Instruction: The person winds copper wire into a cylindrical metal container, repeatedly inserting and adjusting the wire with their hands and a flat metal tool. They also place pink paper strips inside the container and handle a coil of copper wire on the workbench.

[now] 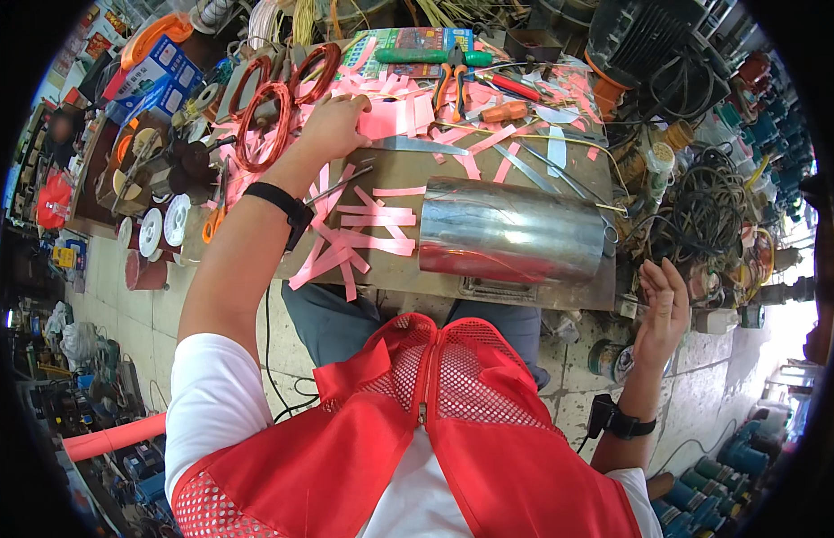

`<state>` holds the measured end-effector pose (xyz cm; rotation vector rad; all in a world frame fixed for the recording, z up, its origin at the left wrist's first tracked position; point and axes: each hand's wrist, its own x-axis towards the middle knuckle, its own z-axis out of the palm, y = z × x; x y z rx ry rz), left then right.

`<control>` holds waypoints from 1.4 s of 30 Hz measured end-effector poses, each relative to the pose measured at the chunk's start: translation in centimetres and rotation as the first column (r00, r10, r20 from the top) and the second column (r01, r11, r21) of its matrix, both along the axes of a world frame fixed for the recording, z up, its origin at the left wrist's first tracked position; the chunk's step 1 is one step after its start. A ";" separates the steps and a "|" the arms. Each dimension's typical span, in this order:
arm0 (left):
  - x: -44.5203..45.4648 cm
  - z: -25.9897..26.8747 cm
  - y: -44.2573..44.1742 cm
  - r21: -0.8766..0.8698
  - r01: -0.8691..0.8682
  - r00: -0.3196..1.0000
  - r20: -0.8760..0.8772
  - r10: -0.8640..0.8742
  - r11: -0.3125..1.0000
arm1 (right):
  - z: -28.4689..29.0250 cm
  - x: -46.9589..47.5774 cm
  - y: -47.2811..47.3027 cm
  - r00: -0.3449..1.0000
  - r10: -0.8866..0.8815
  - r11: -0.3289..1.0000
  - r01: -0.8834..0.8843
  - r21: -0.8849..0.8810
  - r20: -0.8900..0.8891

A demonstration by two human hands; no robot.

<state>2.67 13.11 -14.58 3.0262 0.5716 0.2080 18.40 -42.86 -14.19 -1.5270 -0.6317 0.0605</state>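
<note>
My left hand (336, 124) reaches over the worktable, its fingertips at a stack of pink paper pieces (390, 120). A flat metal blade (417, 144) lies by the thumb. Whether the fingers grip anything is hidden. Coils of red copper wire (263, 128) lie just left of that hand. Off the table's right edge, my right hand (662, 313) is raised with its fingers loosely curved and holds nothing. Between the hands a shiny metal cylinder (511, 228), likely a motor stator shell, rests on its side. Pink paper strips (376, 218) are scattered left of it.
Orange-handled pliers (450, 84), an orange-handled screwdriver (501, 112) and a green-wrapped rod (434, 56) lie at the back. Orange-handled scissors (215, 218) sit on the left, near white wire spools (163, 225). Long tweezers or scissors (568, 175) lie behind the cylinder. Tangled black cable (706, 202) is at right.
</note>
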 end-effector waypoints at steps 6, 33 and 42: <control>-0.2 -0.1 0.5 0.038 0.056 0.998 0.037 -0.058 0.998 | 1.1 0.9 1.3 0.999 0.007 1.000 -0.007 0.000 0.053; -4.3 14.7 -6.3 -0.311 0.050 0.849 0.514 0.123 0.949 | 12.7 5.7 15.0 0.866 0.422 0.896 -0.354 -0.268 0.269; -4.6 14.8 -6.7 -0.272 0.063 0.848 0.522 0.093 0.960 | 13.8 4.1 17.5 0.842 0.503 0.844 -0.432 -0.317 0.193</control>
